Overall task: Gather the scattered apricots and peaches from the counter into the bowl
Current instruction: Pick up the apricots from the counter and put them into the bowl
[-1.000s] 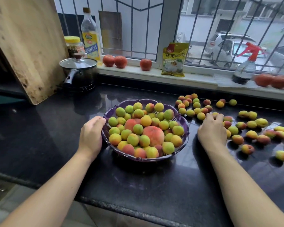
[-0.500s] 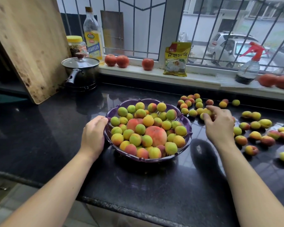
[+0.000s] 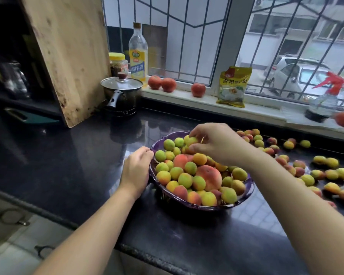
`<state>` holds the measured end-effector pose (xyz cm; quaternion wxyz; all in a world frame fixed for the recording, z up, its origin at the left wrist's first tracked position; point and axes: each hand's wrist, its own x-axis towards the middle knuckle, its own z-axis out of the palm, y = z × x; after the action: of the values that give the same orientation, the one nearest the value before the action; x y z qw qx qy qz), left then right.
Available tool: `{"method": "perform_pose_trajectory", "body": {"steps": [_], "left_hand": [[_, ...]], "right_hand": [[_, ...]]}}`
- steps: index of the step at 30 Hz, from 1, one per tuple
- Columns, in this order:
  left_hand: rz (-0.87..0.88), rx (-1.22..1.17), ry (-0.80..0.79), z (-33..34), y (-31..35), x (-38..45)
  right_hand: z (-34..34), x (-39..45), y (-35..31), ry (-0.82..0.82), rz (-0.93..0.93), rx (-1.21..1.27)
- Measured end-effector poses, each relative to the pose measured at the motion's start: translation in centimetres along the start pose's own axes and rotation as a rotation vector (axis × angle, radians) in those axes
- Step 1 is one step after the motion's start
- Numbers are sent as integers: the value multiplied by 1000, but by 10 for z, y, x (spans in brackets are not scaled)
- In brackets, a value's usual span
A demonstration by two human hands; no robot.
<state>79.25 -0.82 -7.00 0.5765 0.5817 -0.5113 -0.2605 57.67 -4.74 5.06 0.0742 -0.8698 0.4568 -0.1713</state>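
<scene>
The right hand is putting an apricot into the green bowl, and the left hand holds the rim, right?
Almost. The bowl is purple, not green, as the head view shows. The right hand does bring an apricot over it, and the left hand holds the rim.

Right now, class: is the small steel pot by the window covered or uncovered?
Covered. A glass lid with a dark red knob sits flat on the small steel pot, its rim meeting the pot's all round.
</scene>
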Motion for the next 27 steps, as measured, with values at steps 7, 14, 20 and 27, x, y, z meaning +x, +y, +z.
{"method": "perform_pose_trajectory", "body": {"steps": [7, 14, 20, 27], "left_hand": [[24, 6, -7, 0, 0, 1], [22, 0, -7, 0, 0, 0], [15, -2, -10, 0, 0, 0], [34, -15, -14, 0, 0, 0]], "right_hand": [[30, 17, 4, -81, 24, -200], [37, 14, 5, -91, 58, -161], [26, 6, 10, -21, 59, -50], [0, -22, 113, 631, 477, 214]]}}
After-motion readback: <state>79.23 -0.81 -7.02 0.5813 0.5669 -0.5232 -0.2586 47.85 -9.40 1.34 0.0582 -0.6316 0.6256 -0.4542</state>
